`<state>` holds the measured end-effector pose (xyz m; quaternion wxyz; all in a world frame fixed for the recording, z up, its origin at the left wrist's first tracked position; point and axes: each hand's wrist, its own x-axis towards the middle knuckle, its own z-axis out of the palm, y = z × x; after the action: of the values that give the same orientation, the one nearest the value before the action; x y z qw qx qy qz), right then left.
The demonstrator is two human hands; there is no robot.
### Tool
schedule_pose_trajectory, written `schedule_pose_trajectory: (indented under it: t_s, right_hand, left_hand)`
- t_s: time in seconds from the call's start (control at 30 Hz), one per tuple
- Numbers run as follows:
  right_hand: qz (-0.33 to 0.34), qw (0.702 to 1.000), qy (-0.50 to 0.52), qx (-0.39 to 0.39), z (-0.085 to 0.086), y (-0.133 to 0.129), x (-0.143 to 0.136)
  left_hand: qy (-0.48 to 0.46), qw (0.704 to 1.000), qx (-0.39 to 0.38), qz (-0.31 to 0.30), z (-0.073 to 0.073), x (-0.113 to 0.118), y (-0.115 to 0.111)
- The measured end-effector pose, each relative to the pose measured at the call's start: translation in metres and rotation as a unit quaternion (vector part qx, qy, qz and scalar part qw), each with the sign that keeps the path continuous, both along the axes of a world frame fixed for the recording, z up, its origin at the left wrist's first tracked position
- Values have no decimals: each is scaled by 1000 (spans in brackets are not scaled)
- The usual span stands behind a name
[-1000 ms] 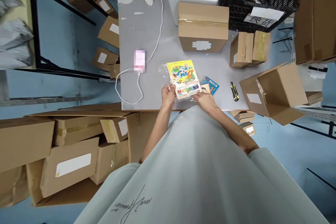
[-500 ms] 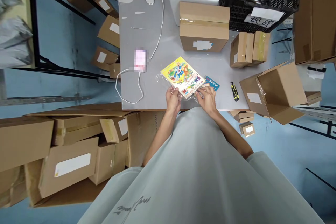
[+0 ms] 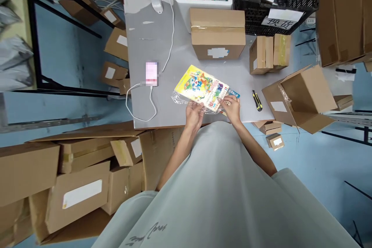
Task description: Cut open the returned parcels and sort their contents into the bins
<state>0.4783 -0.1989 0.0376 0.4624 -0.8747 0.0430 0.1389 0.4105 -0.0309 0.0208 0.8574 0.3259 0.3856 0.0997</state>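
Slanting more now, the yellow book (image 3: 200, 86) is pinched by its plastic-wrapped edge between the left hand (image 3: 194, 116) and right hand (image 3: 232, 110), so the blue booklet (image 3: 234, 93) is pretty much covered.

Left hand (image 3: 194, 115): holding lower edge of yellow picture book (image 3: 202, 87) in clear wrap (image 3: 179, 98) | right hand (image 3: 231, 108): fingers at book's right end | blue booklet (image 3: 233, 93): partly hidden behind | cutter (image 3: 257, 100): on desk (image 3: 139, 56), right of hands
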Motion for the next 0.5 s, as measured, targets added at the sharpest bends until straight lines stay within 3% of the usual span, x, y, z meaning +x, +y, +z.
schedule_pose_trajectory:
  t_s: [0.13,0.37,0.5]
  right_hand:
    - [-12,979,78,190,-7,-15,6]
    - [16,941,130,311,21,-57,-24]
    - [16,934,146,326,35,-91,-39]
  left_hand:
    - [12,999,-27,-13,8,5,1]
    - [69,996,-57,11,15,24,6]
    - [131,981,-81,120,10,29,36]
